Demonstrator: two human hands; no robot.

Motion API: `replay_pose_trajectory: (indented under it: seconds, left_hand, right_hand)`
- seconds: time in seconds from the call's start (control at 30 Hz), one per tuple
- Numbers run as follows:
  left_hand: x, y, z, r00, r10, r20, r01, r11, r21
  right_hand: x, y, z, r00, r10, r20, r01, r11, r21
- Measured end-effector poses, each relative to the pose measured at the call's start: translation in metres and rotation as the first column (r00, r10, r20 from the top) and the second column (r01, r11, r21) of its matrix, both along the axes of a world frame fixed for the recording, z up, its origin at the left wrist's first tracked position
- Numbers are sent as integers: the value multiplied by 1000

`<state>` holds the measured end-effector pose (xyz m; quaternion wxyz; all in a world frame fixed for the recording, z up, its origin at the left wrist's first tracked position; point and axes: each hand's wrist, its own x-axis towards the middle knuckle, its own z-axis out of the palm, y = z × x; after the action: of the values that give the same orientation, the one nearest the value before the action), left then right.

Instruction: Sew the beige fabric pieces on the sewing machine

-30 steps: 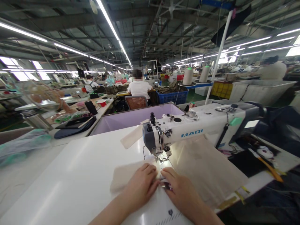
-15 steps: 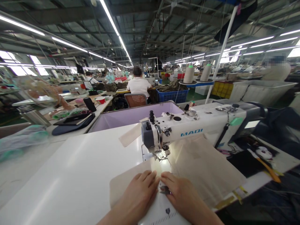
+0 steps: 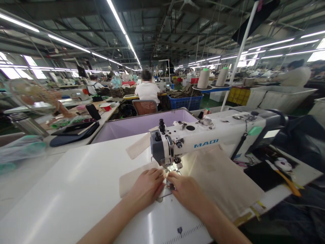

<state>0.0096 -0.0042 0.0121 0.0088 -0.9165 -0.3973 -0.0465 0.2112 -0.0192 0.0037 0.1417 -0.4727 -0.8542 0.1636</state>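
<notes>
My left hand (image 3: 149,184) presses on a beige fabric piece (image 3: 128,179), fingers together and bent at its edge just before the presser foot (image 3: 173,167). Close beside it, my right hand (image 3: 186,189) is closed on the same fabric's edge, its fingertips almost meeting the left ones. A small dark metal object (image 3: 170,185) shows under the right fingers; its kind is hard to make out. The white sewing machine (image 3: 220,132) stands over the work with its lamp lit. To the right of the needle, a large beige fabric panel (image 3: 223,183) spreads under the machine arm.
A beige strip (image 3: 138,146) lies behind the needle on the white table (image 3: 76,183). Behind the table is a lilac bin (image 3: 132,127). Thread cones (image 3: 203,79) stand at the back. Orange-handled scissors (image 3: 289,181) lie right. A seated person (image 3: 147,89) is ahead.
Both hands have moved forward, away from me, with the fabric toward the needle. Less of the left fabric part shows in front, and the small dark object has moved along with my right hand.
</notes>
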Motion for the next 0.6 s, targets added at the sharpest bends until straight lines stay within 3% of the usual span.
replay_pose_trajectory:
  seconds: [0.2,0.37,0.6]
  left_hand:
    - [-5,14,2,999,0,33,-1,1000,31]
    - [-8,13,-3,995,4,98,-8,999,42]
    - [-11,12,-11,985,-9,170,-2,998,64]
  right_hand:
    - [1,-6,-2,1000,-11,-12,11,1000,8]
    - [1,-26,-12,996,-48,-74,45,998,-48]
    - [-5,-35,-26,994,-75,-74,75,997,6]
